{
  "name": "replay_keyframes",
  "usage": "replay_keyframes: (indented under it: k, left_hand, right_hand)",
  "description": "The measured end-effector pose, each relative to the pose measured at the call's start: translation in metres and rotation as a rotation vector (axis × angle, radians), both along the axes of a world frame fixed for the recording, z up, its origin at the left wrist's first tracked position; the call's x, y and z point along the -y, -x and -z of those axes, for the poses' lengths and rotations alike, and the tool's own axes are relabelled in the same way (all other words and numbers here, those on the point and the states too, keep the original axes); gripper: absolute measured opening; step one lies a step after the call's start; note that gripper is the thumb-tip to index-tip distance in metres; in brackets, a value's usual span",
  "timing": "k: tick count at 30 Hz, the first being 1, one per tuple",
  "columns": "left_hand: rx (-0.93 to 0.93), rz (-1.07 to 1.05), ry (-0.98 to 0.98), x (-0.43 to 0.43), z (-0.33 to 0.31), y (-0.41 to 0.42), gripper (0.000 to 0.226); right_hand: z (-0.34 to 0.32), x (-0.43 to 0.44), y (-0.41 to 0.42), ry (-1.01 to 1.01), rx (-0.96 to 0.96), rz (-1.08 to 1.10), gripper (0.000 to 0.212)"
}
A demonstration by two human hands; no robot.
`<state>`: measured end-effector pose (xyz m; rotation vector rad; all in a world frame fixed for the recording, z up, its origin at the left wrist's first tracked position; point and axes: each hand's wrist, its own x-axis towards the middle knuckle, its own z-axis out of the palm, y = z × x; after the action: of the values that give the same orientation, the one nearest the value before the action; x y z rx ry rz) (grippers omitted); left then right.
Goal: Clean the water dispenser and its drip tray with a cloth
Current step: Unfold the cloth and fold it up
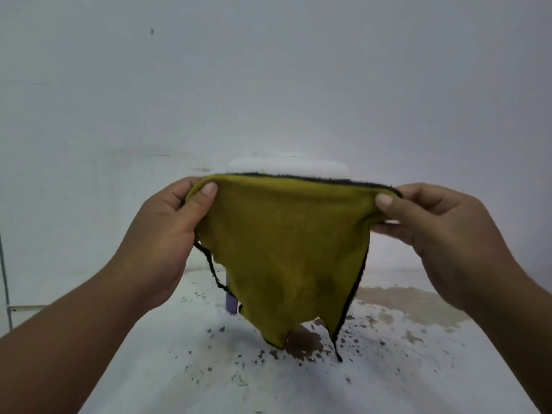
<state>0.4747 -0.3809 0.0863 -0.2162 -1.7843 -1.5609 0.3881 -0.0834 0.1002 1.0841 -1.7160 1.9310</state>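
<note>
A yellow cloth [286, 252] with a black stitched edge hangs spread out between my two hands in the middle of the view. My left hand [167, 234] pinches its upper left corner between thumb and fingers. My right hand [442, 231] pinches the upper right corner the same way. The cloth's lower corners dangle free. Behind the cloth, only the white top [286, 167] of the water dispenser shows, plus a purple part [231, 303] low on its left side. The drip tray is hidden.
A plain white wall fills the background. The white floor [209, 354] below is chipped, with dark specks and a brown bare patch [304, 343] under the cloth. Another worn brown area [418, 306] lies at the right. A thin pipe [4, 279] runs down the left edge.
</note>
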Motion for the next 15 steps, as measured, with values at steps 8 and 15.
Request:
replay_keyframes:
  k: [8, 15]
  left_hand:
    - [0.499, 0.200, 0.414, 0.024, 0.110, -0.043, 0.033]
    - [0.667, 0.098, 0.279, 0.023, 0.148, -0.030, 0.046]
  right_hand:
    - [0.105, -0.038, -0.019, -0.681, 0.248, -0.157, 0.032]
    - [0.135, -0.021, 0.001, -0.686, 0.501, -0.142, 0.028]
